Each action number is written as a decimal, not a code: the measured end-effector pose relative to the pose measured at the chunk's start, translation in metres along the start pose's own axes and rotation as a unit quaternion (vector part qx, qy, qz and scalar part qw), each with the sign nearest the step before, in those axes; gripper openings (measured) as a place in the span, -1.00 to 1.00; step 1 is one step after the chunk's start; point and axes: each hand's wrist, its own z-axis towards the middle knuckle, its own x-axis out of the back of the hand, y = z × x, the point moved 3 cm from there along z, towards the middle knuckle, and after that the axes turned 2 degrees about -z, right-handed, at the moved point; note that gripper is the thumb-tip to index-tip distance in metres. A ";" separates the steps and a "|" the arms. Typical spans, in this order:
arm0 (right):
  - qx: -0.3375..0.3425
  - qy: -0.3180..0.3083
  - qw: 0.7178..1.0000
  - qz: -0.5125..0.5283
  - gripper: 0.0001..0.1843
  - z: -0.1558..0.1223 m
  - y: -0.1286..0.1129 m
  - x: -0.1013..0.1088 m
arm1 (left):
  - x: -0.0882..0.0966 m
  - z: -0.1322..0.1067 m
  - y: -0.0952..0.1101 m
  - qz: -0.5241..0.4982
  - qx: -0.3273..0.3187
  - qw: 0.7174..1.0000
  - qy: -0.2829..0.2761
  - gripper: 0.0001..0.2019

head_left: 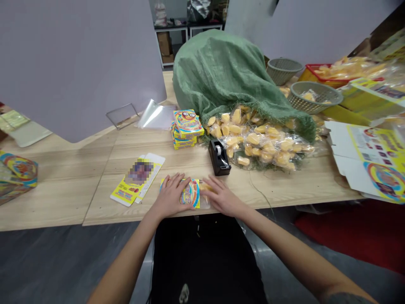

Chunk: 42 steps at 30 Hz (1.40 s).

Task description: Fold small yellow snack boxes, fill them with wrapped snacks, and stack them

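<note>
My feed shows a pale wood-grain table (63,190) among grey partition panels (72,63). A coarse green mesh sack (215,71) slumps there, spilling plastic-wrapped yellow pieces (262,145) beside a black tape dispenser (218,158). Near the table's edge lies a flat printed yellow carton (190,193). My left hand (171,196) rests on it, fingers spread open; my right hand (223,196), also open, lies on a clear wrapped packet (205,192) against the carton.

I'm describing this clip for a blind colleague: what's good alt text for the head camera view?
Two hands, the left hand and the right hand, rest on a small yellow printed box on a wooden table. Beyond them are a black tape dispenser, a stack of colourful boxes, and bagged yellow pieces spilling from a green sack.
</note>
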 end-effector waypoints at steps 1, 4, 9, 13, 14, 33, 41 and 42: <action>-0.049 0.039 0.998 -0.008 -0.55 -0.002 0.004 -0.001 | 0.000 0.000 0.000 -0.001 0.001 1.000 0.003 -0.03; -0.147 0.077 0.985 0.042 -0.47 -0.004 0.010 -0.004 | 0.000 0.000 0.000 0.000 0.003 1.000 0.007 -0.03; -0.229 0.061 0.922 0.308 -0.56 -0.004 0.006 0.003 | 0.002 0.001 0.002 -0.003 0.010 1.000 0.001 -0.03; -0.308 0.018 0.888 0.342 -0.66 -0.007 0.002 0.007 | 0.001 0.001 0.002 -0.006 0.007 1.000 0.006 -0.04; -0.314 0.000 0.894 0.319 -0.65 -0.008 -0.001 0.006 | 0.001 0.000 0.001 -0.007 0.006 1.000 0.008 -0.05; -0.376 -0.014 0.693 0.615 -0.71 0.008 -0.007 -0.002 | 0.001 0.001 0.000 -0.013 -0.004 1.000 0.026 -0.07; -0.297 -0.068 0.700 0.646 -0.64 0.041 -0.026 -0.012 | 0.000 -0.002 -0.007 -0.004 -0.014 1.000 0.014 -0.10; -0.305 -0.053 0.734 0.605 -0.67 0.035 -0.015 -0.006 | 0.003 -0.001 -0.008 -0.013 -0.016 1.000 0.007 -0.15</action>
